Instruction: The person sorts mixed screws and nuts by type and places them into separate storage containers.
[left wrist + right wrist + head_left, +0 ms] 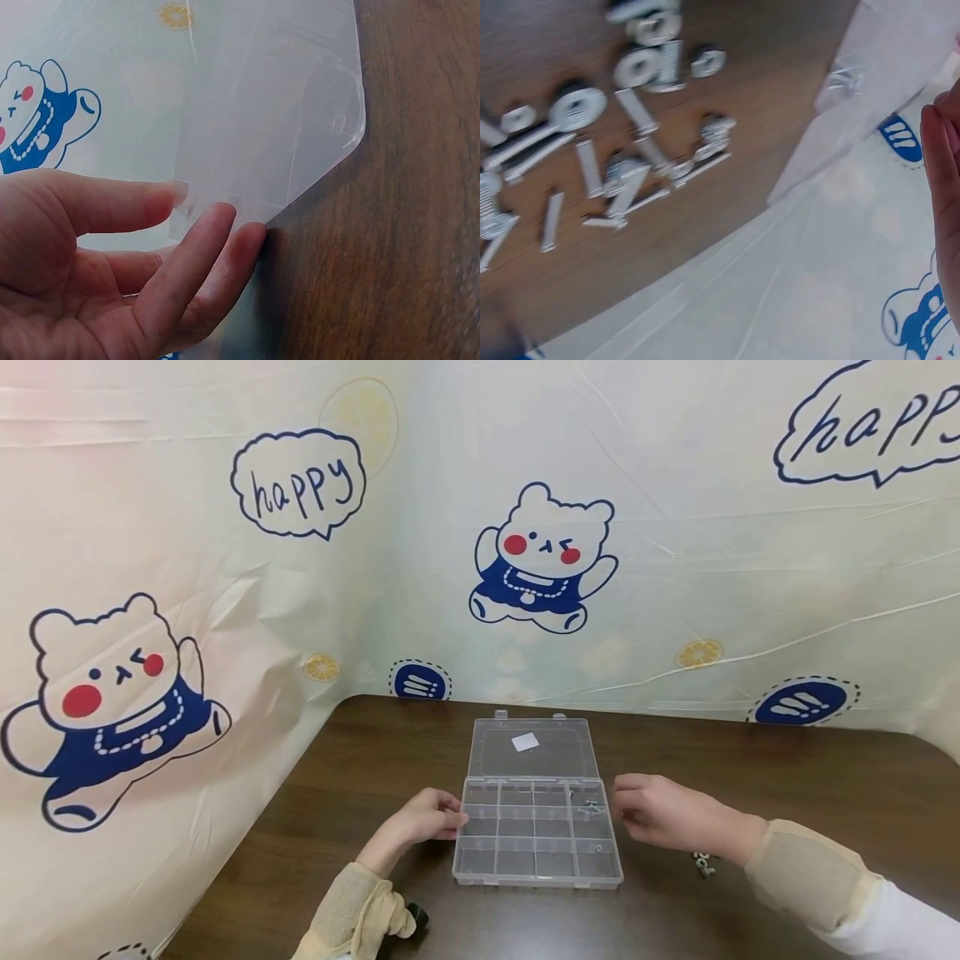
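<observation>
A clear plastic compartment box lies on the table with its lid folded back. My left hand holds the box's left wall, with thumb and fingertips at the edge in the left wrist view. Small metal bolts lie in the right column of compartments, and a small nut sits in the front right one. Just beyond the right wall is my right hand, fingers bent and bunched; I cannot tell whether anything is between the fingertips.
Loose bolts, washers and nuts lie scattered on the brown wooden table, partly behind the right forearm in the head view. A small dark object shows by the left sleeve. A printed cloth hangs behind the table.
</observation>
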`<state>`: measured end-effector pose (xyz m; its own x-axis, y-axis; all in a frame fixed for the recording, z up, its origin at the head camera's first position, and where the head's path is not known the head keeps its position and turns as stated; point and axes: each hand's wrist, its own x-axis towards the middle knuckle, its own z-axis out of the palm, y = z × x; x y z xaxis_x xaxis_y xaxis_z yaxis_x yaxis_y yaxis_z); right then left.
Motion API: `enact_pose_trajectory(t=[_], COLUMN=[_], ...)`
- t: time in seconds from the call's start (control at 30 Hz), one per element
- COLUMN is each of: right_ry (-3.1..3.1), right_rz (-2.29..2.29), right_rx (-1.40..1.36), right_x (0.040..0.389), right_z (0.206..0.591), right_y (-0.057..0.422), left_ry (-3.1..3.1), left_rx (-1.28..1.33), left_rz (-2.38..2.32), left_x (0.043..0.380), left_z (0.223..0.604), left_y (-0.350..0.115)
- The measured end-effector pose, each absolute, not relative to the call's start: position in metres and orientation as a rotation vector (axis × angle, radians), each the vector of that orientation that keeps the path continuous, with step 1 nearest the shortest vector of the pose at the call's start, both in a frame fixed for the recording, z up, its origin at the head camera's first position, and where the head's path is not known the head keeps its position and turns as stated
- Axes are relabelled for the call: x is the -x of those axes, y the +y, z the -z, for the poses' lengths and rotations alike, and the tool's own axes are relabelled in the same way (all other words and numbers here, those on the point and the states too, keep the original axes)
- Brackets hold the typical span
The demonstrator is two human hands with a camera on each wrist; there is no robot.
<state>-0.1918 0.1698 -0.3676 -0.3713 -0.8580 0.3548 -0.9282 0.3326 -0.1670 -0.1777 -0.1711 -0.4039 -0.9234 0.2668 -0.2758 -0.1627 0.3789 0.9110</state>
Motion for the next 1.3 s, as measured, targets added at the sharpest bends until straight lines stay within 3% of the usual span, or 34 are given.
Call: enact_pose_trajectory(t=[0.53, 0.9, 1.3], right_ry=[-2.329, -2.444, -2.565], right_rz=[-0.486, -0.192, -0.172], right_rx=[-1.764, -1.604, -1.545], right_x=[0.197, 0.188, 0.181], right_z=[0.374, 0.369, 0.384], right_y=[0.145, 0.167, 0.209], left_ry=[2.277, 2.275, 2.271], left_rx=[-0.080, -0.078, -0.080], left_rz=[-1.553, -1.554, -1.556], left_x=[0.178, 0.178, 0.177], left_z=[0.404, 0.402, 0.403], left_y=[-0.170, -0.170, -0.171])
